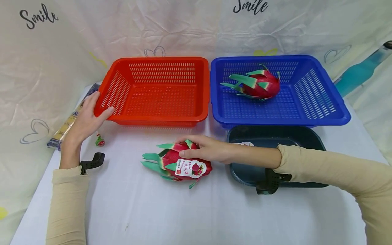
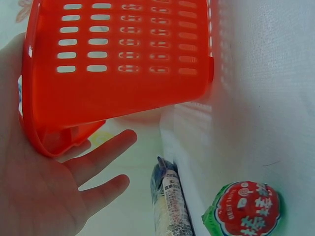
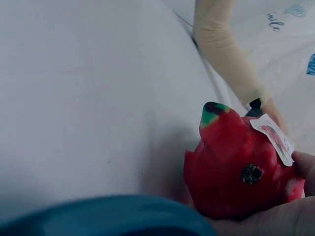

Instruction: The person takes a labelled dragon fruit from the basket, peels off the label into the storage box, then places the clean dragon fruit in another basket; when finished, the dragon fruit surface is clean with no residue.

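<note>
My right hand (image 1: 202, 148) grips a red dragon fruit (image 1: 166, 161) with green leafy scales over the middle of the table. A white printed label (image 1: 191, 168) faces up on it; in the right wrist view the fruit's dark end spot (image 3: 251, 174) shows. My left hand (image 1: 87, 117) rests at the near left corner of the red basket (image 1: 159, 120), thumb over the rim, other fingers extended along its outside. In the left wrist view those fingers (image 2: 106, 155) spread loosely beside the basket wall. A second dragon fruit (image 1: 264, 85) lies inside the blue basket (image 1: 281, 120).
A dark teal tray (image 1: 245, 175) stands under my right forearm, a bit of white label (image 1: 246, 144) showing in it. Left of the red basket lie a wrapped lollipop (image 1: 99, 141) and a long plastic packet (image 1: 65, 131). Printed cloth (image 1: 183, 27) hangs behind the baskets.
</note>
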The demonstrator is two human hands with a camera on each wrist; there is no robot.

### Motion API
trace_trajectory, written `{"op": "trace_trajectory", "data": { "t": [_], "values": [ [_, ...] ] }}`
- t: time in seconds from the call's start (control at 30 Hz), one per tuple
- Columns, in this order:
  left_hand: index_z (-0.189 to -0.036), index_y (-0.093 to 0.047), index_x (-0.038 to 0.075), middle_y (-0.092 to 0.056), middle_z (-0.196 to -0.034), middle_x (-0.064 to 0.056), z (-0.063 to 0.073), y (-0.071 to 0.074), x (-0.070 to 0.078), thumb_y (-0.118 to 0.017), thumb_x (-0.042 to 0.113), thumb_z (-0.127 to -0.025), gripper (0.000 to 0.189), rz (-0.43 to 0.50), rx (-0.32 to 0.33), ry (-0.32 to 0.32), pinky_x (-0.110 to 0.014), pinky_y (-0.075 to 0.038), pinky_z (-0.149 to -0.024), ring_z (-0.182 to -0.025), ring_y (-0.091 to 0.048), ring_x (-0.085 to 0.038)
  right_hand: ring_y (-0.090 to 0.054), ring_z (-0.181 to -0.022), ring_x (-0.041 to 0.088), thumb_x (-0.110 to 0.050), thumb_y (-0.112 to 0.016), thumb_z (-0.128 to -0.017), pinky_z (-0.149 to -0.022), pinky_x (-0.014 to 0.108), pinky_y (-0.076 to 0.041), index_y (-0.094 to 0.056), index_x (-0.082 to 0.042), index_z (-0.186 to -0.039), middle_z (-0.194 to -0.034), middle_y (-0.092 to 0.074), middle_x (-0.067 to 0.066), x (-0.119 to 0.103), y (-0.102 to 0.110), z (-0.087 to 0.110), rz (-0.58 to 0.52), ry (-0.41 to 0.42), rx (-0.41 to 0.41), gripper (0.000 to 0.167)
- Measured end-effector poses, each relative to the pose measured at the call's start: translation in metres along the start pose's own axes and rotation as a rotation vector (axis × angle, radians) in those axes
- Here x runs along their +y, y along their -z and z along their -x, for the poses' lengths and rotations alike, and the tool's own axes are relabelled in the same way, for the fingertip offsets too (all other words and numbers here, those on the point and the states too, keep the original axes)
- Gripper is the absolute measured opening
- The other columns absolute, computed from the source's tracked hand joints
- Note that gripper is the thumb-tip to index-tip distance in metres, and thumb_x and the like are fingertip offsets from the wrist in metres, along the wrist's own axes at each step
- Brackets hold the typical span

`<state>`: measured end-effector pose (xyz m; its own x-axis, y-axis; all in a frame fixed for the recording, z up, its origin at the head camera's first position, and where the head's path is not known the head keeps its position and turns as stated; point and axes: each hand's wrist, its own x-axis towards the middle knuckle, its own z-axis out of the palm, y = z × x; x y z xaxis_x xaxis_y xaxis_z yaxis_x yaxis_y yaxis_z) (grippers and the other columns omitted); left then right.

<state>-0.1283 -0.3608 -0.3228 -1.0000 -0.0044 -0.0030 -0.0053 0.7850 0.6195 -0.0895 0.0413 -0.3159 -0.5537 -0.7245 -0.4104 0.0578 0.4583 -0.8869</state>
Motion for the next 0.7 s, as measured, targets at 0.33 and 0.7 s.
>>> {"op": "trace_trajectory", "data": {
  "t": [0.33,0.7],
  "values": [
    [-0.158,-0.005,0.019,-0.005,-0.164,-0.01,-0.0002,0.0009,0.0017,-0.05,0.046,-0.095,0.081,-0.003,0.001,0.008,-0.073,-0.035,-0.098,-0.137,-0.026,-0.045,-0.044,-0.128,0.025,-0.032,-0.057,-0.097,-0.091,0.034,-0.054,-0.043,-0.027,-0.144,-0.139,-0.047,0.007,0.0032,0.0001,-0.0071,-0.018,-0.019,-0.017,0.05],
    [-0.158,-0.005,0.02,-0.005,-0.164,-0.01,0.0007,0.0006,0.0007,-0.05,0.047,-0.095,0.081,-0.016,-0.005,0.019,-0.072,-0.037,-0.097,-0.138,-0.025,-0.045,-0.043,-0.129,0.024,-0.033,-0.056,-0.097,-0.092,0.036,-0.053,-0.043,-0.031,-0.142,-0.141,-0.047,0.004,0.0007,-0.0044,-0.0068,0.044,-0.004,0.008,0.047]
  ]
}}
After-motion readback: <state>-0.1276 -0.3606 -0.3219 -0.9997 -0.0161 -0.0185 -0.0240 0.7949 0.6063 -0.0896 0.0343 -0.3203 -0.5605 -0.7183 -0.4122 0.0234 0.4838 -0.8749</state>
